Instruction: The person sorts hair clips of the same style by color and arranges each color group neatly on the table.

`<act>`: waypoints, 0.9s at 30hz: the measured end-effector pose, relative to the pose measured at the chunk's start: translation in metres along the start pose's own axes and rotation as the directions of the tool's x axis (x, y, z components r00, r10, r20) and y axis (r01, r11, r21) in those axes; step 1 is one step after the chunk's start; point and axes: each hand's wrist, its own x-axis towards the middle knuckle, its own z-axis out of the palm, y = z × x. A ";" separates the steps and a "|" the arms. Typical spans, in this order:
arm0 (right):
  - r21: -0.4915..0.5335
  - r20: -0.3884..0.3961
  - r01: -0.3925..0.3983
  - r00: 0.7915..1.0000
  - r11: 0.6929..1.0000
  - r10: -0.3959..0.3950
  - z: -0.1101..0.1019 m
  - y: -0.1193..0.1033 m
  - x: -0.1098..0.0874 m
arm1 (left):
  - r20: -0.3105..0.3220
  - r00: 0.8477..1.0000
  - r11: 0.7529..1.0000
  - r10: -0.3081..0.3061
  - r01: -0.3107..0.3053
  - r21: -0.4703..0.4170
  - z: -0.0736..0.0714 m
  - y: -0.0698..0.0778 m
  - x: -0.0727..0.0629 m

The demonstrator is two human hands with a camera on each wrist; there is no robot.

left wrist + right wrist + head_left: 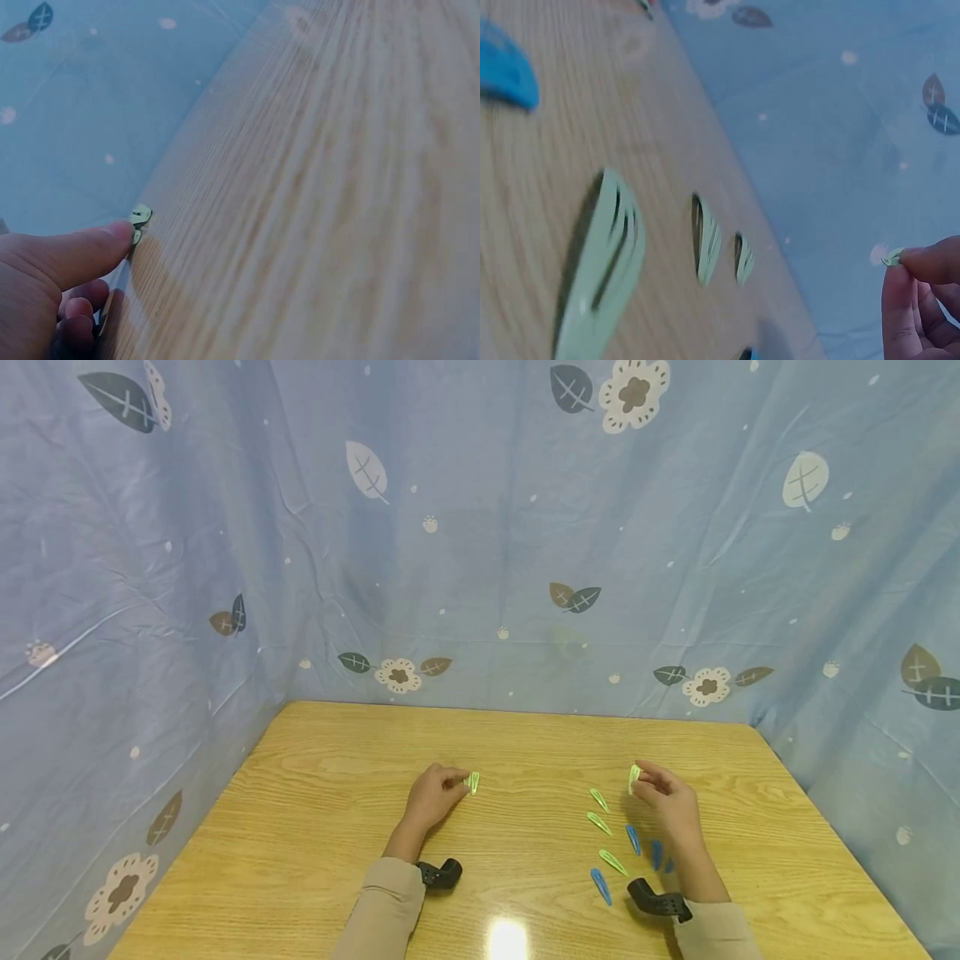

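My left hand [433, 797] pinches light-green snap hair clips [474, 783] between thumb and fingertips, over the left-middle of the table. In the left wrist view, green clip ends [141, 215] stick out past the thumb. On the right side, my right hand [672, 803] holds another light-green hair clip [634, 777] up between thumb and forefinger. Only a small end of that clip [892, 258] shows in the right wrist view. Three green hair clips [598, 823] lie in a loose column to the left of my right hand.
Several blue hair clips [600, 887] are spread beside and below the green ones, some partly behind my right forearm. The wooden table [337, 743] is backed by a blue patterned curtain [480, 552], which also hangs along both sides. Each wrist wears a black camera mount [441, 874].
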 end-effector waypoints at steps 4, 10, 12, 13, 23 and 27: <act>0.015 0.020 0.027 0.999 1.000 -0.027 0.007 -0.010 -0.005 | 0.001 1.000 1.000 -0.011 0.011 0.001 0.000 0.000 0.000; 0.035 0.059 0.067 0.996 0.997 -0.069 0.020 -0.021 -0.010 | 0.002 1.000 1.000 -0.012 0.012 0.009 0.000 -0.002 0.001; 0.053 0.073 0.074 0.994 0.996 -0.078 0.025 -0.023 -0.011 | 0.005 1.000 1.000 -0.015 0.015 0.004 0.000 -0.001 0.001; 0.057 0.083 0.081 0.993 0.995 -0.086 0.027 -0.024 -0.012 | 0.006 1.000 1.000 -0.013 0.013 0.003 0.000 -0.001 0.001; 0.100 0.143 0.059 0.987 0.993 -0.073 0.055 -0.034 -0.020 | 0.003 1.000 1.000 -0.011 0.010 0.016 0.000 -0.001 0.002; 0.129 0.183 0.067 0.979 0.989 -0.090 0.069 -0.035 -0.023 | 0.003 1.000 1.000 -0.011 0.011 0.016 0.000 0.000 0.001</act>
